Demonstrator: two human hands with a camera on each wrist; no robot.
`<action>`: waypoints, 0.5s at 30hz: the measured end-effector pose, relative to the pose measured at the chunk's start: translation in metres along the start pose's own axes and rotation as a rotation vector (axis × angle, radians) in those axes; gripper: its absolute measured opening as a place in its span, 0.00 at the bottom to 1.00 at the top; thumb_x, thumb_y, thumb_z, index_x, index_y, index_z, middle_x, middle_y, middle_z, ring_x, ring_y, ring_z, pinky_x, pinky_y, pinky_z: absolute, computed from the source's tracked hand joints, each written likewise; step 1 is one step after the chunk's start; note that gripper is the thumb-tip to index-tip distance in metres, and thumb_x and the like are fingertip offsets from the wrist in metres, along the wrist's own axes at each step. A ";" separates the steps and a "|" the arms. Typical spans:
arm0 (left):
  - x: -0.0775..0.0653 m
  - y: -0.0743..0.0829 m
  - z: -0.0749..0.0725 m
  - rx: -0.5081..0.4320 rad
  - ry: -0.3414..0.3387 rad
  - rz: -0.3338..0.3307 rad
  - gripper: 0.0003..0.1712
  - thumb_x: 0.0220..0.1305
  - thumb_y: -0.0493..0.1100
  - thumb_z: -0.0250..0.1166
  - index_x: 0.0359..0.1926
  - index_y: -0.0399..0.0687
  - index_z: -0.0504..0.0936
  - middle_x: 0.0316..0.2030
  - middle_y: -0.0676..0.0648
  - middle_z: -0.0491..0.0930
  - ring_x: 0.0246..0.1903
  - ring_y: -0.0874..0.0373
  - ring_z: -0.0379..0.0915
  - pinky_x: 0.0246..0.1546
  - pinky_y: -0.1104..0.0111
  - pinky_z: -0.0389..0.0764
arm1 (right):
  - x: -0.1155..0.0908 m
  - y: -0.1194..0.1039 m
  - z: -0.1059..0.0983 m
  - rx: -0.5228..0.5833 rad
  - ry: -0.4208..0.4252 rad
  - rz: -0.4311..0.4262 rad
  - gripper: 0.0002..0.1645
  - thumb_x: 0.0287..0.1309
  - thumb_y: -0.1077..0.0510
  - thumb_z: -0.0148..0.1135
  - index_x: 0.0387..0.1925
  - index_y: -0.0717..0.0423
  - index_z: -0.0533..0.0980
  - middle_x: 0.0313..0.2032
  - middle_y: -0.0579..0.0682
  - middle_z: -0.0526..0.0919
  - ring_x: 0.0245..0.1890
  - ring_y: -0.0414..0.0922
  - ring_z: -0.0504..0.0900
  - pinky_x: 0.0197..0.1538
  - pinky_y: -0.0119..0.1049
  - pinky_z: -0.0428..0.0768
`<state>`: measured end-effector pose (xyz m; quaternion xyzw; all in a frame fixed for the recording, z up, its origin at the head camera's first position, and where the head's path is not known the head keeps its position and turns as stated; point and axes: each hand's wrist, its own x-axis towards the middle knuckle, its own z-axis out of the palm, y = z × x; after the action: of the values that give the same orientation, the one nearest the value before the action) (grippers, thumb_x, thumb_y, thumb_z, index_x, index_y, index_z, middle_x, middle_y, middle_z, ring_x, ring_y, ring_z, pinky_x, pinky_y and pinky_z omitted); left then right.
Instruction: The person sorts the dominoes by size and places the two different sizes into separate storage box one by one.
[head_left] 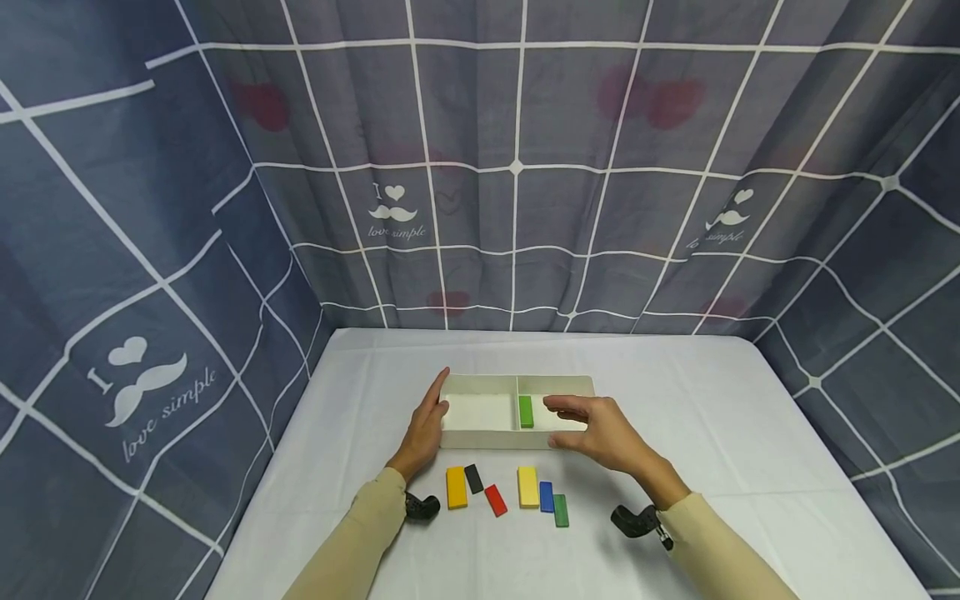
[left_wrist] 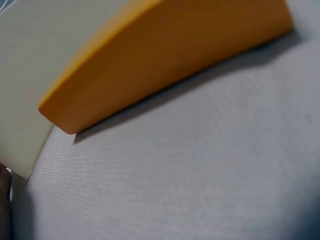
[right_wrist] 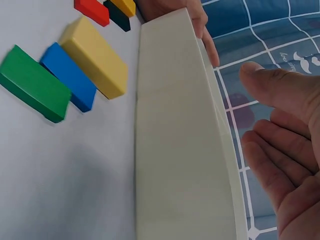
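Hovering right hand (head_left: 602, 430), fingers parted, holding nothing | left hand (head_left: 424, 427) straight-fingered against box (head_left: 487, 440) (cream, two-celled)

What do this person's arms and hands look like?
The left sleeve and right sleeve are long, plain beige. A curved black device sits at the left wrist, a second black device at the right. The left hand and right hand wear no gloves.

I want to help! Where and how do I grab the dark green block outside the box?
Pinch the dark green block across the long sides of its near half, coming from above. The blue block sits close beside its far half on the left, but the near end sticks out past it, so your fingers should fit there.
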<state>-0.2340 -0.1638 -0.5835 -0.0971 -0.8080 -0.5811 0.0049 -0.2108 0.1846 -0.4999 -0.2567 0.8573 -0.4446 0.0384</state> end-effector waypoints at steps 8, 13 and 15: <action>0.000 0.001 0.000 -0.001 0.003 -0.007 0.37 0.88 0.43 0.41 0.90 0.71 0.48 0.89 0.54 0.48 0.88 0.49 0.42 0.89 0.44 0.42 | -0.016 -0.003 0.005 0.015 0.001 0.007 0.36 0.57 0.60 0.85 0.67 0.57 0.83 0.65 0.57 0.87 0.63 0.62 0.88 0.66 0.54 0.85; 0.000 0.001 0.000 0.004 0.003 -0.010 0.37 0.88 0.43 0.41 0.90 0.70 0.48 0.89 0.54 0.48 0.88 0.49 0.43 0.89 0.45 0.43 | -0.024 -0.006 0.009 0.014 0.009 0.006 0.36 0.56 0.58 0.85 0.67 0.55 0.83 0.64 0.58 0.88 0.63 0.61 0.88 0.65 0.55 0.85; 0.000 0.001 0.000 0.005 0.005 -0.009 0.37 0.88 0.43 0.41 0.90 0.69 0.48 0.89 0.54 0.48 0.88 0.49 0.43 0.89 0.45 0.43 | -0.027 -0.007 0.009 0.010 0.017 0.009 0.36 0.56 0.58 0.86 0.67 0.54 0.84 0.64 0.57 0.88 0.62 0.60 0.89 0.65 0.54 0.85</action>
<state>-0.2343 -0.1637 -0.5827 -0.0920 -0.8098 -0.5795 0.0046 -0.1821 0.1868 -0.5039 -0.2487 0.8565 -0.4509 0.0346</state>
